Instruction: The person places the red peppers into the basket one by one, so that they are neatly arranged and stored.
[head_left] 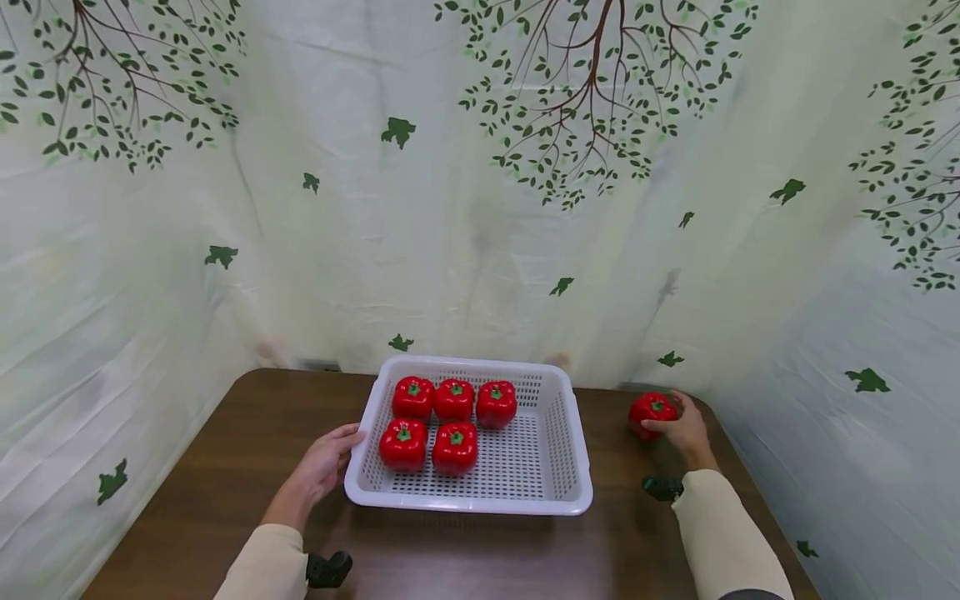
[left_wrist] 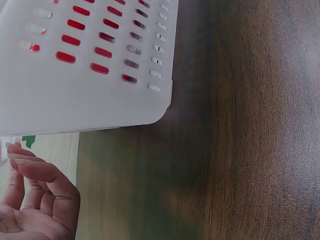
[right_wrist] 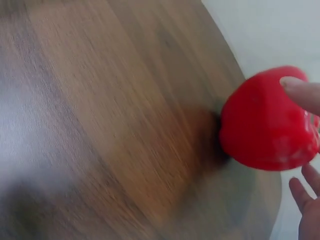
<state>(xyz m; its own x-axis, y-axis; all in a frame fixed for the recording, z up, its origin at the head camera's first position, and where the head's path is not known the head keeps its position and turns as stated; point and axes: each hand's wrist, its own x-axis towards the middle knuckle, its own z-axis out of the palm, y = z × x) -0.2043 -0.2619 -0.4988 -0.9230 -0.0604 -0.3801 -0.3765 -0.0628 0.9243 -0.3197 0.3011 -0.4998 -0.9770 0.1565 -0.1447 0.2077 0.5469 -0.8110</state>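
A white plastic basket (head_left: 517,504) stands on the table with several red bell peppers, two of them in the near row (head_left: 403,446). My left hand (head_left: 326,462) is at the basket's left rim, its fingertips right at the edge; in the left wrist view its fingers (left_wrist: 47,172) are loosely bent beside the basket wall (left_wrist: 90,100). At the table's far right, my right hand (head_left: 686,429) holds another red bell pepper (head_left: 651,412) between thumb and fingers. The right wrist view shows the thumb (right_wrist: 302,95) on one side of this pepper (right_wrist: 265,120) and fingertips at the other.
The brown wooden table (head_left: 465,558) has rounded far corners. A pale curtain (head_left: 450,250) printed with leaves and branches hangs behind it and along both sides. Inside the basket, the bare slotted floor (head_left: 517,467) shows to the right of the peppers.
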